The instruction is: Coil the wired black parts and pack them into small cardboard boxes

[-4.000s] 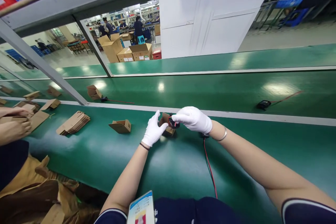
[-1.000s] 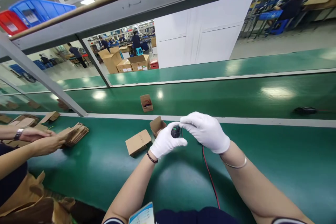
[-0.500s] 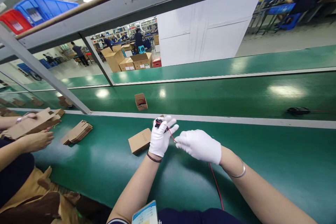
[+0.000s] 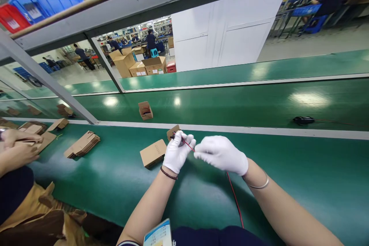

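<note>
My left hand (image 4: 177,154), in a white glove, is closed around a small dark piece, mostly hidden by the fingers, at the end of a red and black cable. Just to the right, my gloved right hand (image 4: 222,153) pinches the same cable. From under that hand a length of the red cable (image 4: 235,198) hangs down toward my body. A brown cardboard box (image 4: 153,153) lies on the green table beside my left hand, its flap (image 4: 173,132) raised behind the fingers.
A stack of flat cartons (image 4: 82,145) lies to the left, near a co-worker's hands (image 4: 19,146) on cardboard. Beyond the pale rail, the green belt carries a small open box (image 4: 145,110) and a black cabled item (image 4: 304,120). A slanted metal post (image 4: 57,78) stands at left.
The open box and the black item on the belt have shifted left. My right hand has risen slightly while keeping the cable. The co-worker's hands and cardboard have moved left and down.
</note>
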A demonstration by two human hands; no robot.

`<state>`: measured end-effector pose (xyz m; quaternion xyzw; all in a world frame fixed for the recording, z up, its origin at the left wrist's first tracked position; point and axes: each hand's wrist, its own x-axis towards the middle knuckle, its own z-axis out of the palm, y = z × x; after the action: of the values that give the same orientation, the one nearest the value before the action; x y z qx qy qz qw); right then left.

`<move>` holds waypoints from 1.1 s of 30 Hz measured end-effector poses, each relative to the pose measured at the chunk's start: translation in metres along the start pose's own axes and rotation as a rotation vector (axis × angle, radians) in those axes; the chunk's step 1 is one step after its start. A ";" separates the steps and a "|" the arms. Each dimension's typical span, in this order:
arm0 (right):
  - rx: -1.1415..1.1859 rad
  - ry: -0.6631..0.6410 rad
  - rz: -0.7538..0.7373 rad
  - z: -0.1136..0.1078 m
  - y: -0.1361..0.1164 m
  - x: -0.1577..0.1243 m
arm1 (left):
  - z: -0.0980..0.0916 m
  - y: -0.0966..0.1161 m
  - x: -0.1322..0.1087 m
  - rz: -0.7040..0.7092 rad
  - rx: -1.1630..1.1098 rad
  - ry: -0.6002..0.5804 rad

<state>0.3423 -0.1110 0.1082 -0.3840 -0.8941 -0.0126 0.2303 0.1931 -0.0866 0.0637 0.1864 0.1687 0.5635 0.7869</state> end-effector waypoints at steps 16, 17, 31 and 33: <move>0.334 0.171 0.594 0.008 -0.002 0.019 | 0.005 -0.001 -0.009 0.124 0.939 -0.062; 0.321 0.178 0.611 0.012 -0.002 0.019 | 0.006 -0.002 -0.009 0.168 0.982 0.002; 0.420 0.161 0.367 0.028 -0.019 0.016 | 0.001 -0.011 -0.015 0.329 1.267 0.340; 0.421 0.166 0.473 0.032 -0.017 0.020 | 0.004 -0.010 -0.017 0.304 1.229 0.366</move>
<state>0.3057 -0.1031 0.0902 -0.5225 -0.7412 0.1953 0.3734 0.1983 -0.1064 0.0636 0.5246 0.5629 0.4919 0.4074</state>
